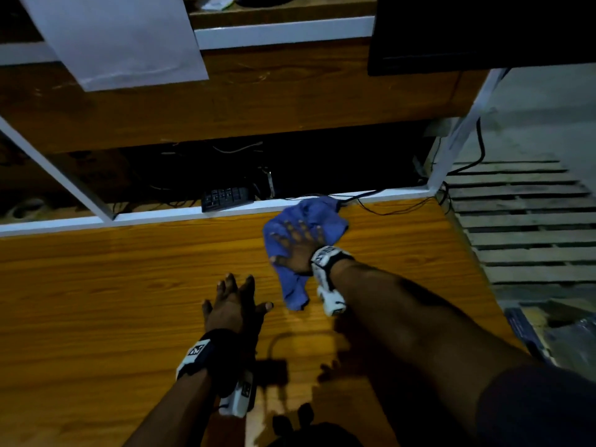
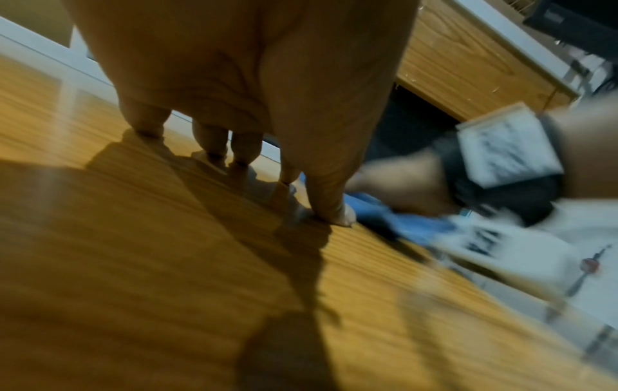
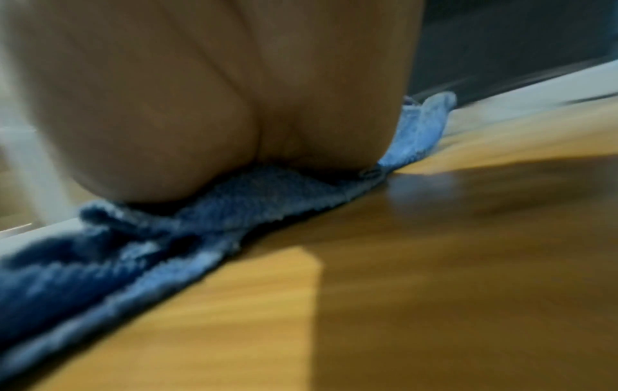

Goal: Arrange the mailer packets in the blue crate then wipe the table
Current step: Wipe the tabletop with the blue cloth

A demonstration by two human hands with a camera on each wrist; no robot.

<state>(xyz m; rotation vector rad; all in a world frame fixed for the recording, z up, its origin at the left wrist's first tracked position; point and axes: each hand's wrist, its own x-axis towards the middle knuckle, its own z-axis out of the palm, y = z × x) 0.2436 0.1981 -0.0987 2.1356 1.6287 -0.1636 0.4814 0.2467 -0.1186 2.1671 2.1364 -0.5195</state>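
Note:
A blue cloth (image 1: 322,217) lies crumpled on the wooden table (image 1: 113,285) near its far white edge. My right hand (image 1: 298,243) presses flat on the cloth with fingers spread; the right wrist view shows the palm (image 3: 200,105) bearing down on the cloth (image 3: 133,264). My left hand (image 1: 237,300) rests on the tabletop just left of the cloth, fingers straight, holding nothing; the left wrist view shows its fingertips (image 2: 337,214) touching the wood beside the cloth (image 2: 411,224). No mailer packets or blue crate show clearly.
A white rail (image 1: 193,211) bounds the table's far edge, with cables (image 1: 387,208) trailing over it at right. Behind it sit a black keypad (image 1: 225,196) and a wooden shelf (image 1: 258,101). A slatted pallet (image 1: 522,221) lies on the floor to the right.

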